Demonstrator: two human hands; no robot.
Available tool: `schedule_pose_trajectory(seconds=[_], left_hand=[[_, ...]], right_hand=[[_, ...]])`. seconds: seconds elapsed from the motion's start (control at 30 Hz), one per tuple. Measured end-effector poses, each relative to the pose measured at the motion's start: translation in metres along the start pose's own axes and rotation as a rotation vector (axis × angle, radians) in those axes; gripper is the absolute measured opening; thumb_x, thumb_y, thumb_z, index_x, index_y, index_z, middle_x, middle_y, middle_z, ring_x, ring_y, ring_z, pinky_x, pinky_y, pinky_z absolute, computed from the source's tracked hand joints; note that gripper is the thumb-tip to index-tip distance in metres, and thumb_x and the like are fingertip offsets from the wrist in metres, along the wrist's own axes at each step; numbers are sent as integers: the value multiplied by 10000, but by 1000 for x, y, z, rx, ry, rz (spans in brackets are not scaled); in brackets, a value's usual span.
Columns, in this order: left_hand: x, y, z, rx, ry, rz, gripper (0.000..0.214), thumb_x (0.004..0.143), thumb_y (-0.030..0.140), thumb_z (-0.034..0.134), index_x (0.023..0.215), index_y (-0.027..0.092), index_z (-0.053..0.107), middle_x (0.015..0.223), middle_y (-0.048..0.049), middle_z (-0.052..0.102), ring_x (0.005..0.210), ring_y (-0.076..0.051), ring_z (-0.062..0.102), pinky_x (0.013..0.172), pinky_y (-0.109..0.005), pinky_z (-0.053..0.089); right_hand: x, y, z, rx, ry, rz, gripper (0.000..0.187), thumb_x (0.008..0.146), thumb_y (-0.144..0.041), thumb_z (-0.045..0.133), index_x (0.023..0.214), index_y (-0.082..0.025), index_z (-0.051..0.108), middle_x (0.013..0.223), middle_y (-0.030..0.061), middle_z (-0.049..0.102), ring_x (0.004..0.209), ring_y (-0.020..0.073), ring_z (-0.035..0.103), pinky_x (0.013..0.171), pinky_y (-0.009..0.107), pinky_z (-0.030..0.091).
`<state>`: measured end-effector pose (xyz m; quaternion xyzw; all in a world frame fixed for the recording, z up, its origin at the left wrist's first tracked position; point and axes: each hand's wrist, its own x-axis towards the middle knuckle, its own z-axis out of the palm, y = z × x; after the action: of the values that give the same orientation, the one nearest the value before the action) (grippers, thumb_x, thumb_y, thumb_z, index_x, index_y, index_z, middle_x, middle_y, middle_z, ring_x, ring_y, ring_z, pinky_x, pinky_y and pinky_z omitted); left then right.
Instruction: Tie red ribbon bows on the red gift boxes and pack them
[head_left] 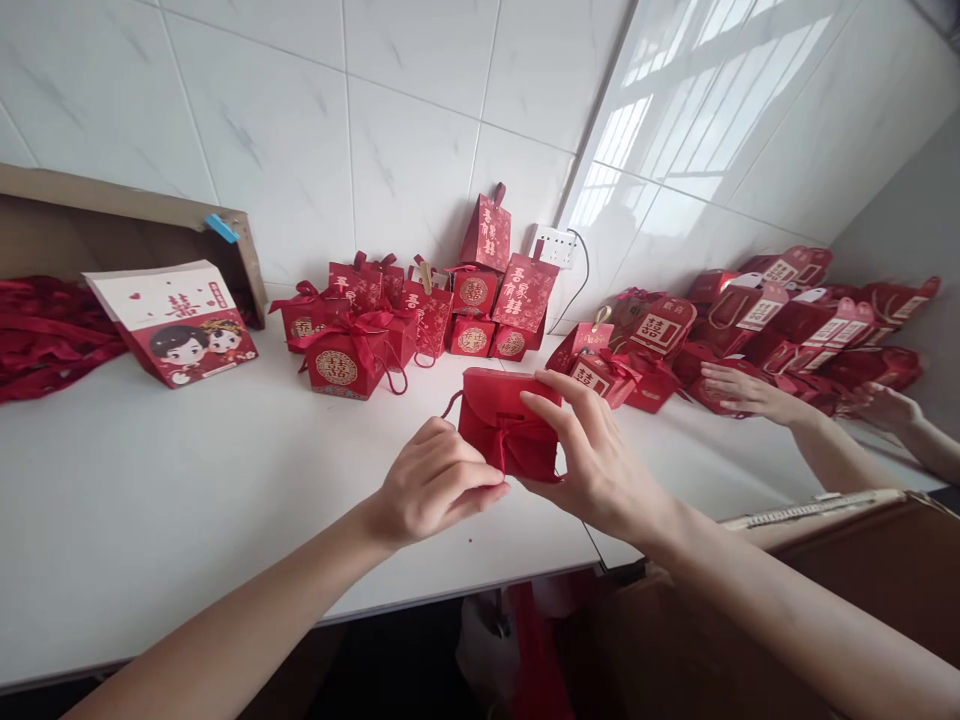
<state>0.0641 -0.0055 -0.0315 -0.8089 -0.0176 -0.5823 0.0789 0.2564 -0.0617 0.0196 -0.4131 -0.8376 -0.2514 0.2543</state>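
Currently in hand — one red box [480, 397], matte-faced, with a curved flap and a slot, one red ribbon [504, 437] gathered across its front and a dark cord at its left side. Location: held up over the white table [247, 500].

Hands I log as working, two: left hand [439, 485], fingertips pinched on the ribbon's lower end; right hand [596, 460], gripping the box's right side, thumb below.

Also listed: printed box [187, 335] with two cartoon figures, one; cardboard boxes [135, 200], two, the left one bearing one blue clip [222, 228]; ribbon heap [52, 345], one; socket panel [553, 247], one; stacked boxes [523, 290] beside it, five that I can count; cluster [341, 365] and right-hand pile [757, 310] — overlapping, number uncertain. Other hands [750, 393] at that pile, two.
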Motion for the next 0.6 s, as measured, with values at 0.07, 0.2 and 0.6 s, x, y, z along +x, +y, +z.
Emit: schedule_pose_trajectory(seconds=[0.07,0.2,0.6], left_hand=[[0,2,-1,4,11,17,203,717,99,661,875,150,545,664,11,592,578,-93,527,576,-275,414],[5,5,-3,-127,114,-208,123,759,112,614,846,174,553,656,19,568,562,-76,512,529,-221,417],[-11,-36,6,-330,177,-1331,243,705,394,588,702,172,491,561,38,473,503,-85,434,482,-205,351]], right_hand=[[0,0,-1,-5,13,-15,672,764,-296,636,1320,-169,281,1298,204,371,1191,336,400,916,501,432],[-2,0,0,16,1,2,672,768,-299,627,1326,-175,274,1298,202,370,1188,335,404,906,508,440],[-3,10,-32,978,-43,796,546,804,-553,427,1210,-189,409,1109,134,588,980,269,598,793,450,518]])
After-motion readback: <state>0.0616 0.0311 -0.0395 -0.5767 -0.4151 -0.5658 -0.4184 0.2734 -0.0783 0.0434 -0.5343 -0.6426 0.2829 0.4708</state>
